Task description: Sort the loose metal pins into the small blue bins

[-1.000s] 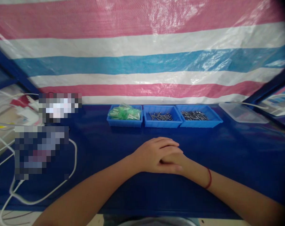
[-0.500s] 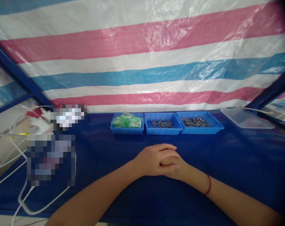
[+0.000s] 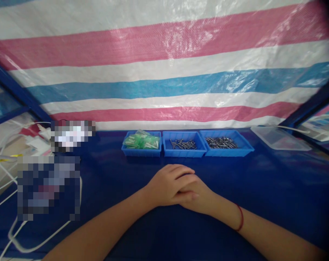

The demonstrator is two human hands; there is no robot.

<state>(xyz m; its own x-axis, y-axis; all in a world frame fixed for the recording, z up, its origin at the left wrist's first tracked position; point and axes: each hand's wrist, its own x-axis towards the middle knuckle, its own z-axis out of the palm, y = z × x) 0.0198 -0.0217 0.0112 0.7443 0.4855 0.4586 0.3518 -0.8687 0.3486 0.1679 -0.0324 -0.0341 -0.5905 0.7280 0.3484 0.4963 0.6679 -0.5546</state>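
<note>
My left hand [image 3: 166, 185] rests over my right hand [image 3: 201, 197], its fingers and thumb wrapped round it. The right hand's fingers are hidden beneath the left, and a red cord bracelet [image 3: 241, 217] circles that wrist. Just beyond the hands stand three blue bins in a row. In the left bin [image 3: 142, 152] lie green-and-clear plastic packets [image 3: 142, 140]. Loose metal screws or nails [image 3: 184, 144] lie in the middle bin [image 3: 184, 153]. A denser pile of similar metal pieces [image 3: 221, 142] fills part of the right bin [image 3: 229, 152].
A clear plastic lid [image 3: 280, 139] lies at the back right of the blue table [image 3: 164, 239]. White cables [image 3: 44, 248] and blurred-out items are on the left. A striped plastic sheet [image 3: 164, 47] hangs behind, between blue frame posts.
The bins and left-side items have shifted slightly left in the view. My hands stay clasped in much the same pose.
</note>
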